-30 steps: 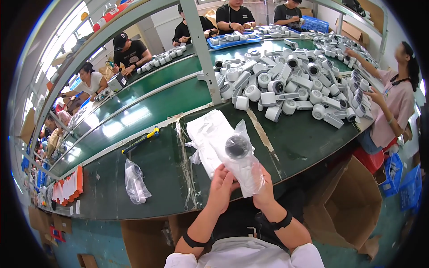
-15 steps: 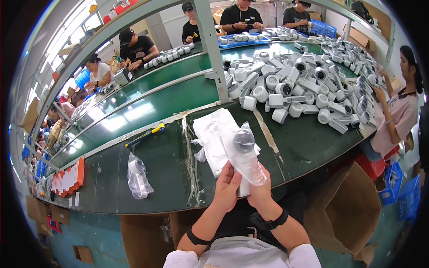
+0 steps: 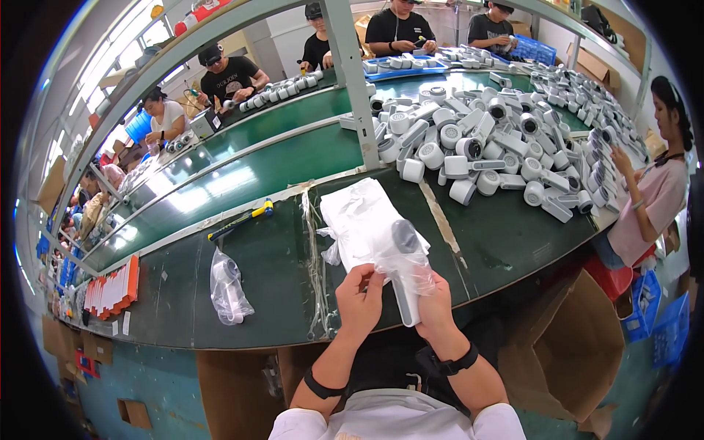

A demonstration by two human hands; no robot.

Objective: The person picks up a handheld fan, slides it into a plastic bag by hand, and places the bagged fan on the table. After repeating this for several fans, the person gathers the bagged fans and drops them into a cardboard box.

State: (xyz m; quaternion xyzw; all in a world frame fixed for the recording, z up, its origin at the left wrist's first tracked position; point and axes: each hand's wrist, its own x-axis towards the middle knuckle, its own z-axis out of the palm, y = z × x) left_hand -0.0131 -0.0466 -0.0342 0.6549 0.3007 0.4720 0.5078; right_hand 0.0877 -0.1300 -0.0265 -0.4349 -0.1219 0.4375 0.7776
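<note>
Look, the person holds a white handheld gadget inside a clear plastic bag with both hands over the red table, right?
Not quite: the table is dark green, not red. The head view shows both hands, left hand and right hand, holding the white handheld gadget inside the clear plastic bag.

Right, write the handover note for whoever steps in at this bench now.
Left hand: fingers pinch the edge of the clear plastic bag.
Right hand: holds the bag's lower end, with the white handheld device inside it.
Where things are: a stack of flat bags lies on the green bench just beyond the hands; one bagged device lies to the left; a heap of unbagged white devices sits further back on the right.
Done: the device is in the bag.
Left: I cannot tell whether the bag is closed; the heap remains unbagged.
</note>
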